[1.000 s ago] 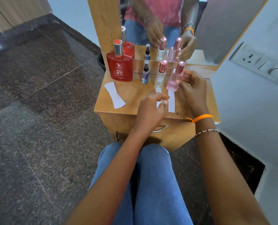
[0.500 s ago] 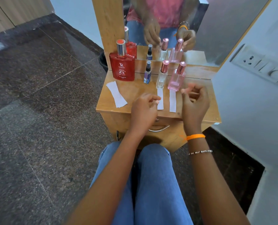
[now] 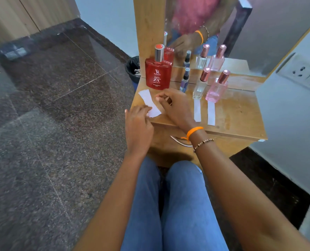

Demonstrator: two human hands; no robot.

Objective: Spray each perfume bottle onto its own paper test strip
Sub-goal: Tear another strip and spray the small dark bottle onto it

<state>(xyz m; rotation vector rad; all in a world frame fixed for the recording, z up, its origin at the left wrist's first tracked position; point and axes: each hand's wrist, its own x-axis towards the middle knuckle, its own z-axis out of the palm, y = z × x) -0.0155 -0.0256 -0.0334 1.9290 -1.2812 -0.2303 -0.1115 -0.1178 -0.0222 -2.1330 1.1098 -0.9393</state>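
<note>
Lying between both hands' fingers [image 3: 147, 110]: paper strip [image 3: 149, 102].

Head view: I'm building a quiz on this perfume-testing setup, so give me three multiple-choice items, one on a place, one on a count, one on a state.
1. Where does the pink bottle stand among the bottles on the wooden table?
A. far right
B. far left
C. in the middle

2. How many real bottles stand on the table, not counting mirror reflections?
A. two
B. four
C. six

3. What are both hands doing?
A. gripping the red bottle
B. resting in the lap
C. meeting at the wide paper in front of the red bottle

Answers:
1 A: nothing stands to its right.
2 B: red, small blue, clear, pink.
3 C: left hand and right hand meet at the paper.
</note>
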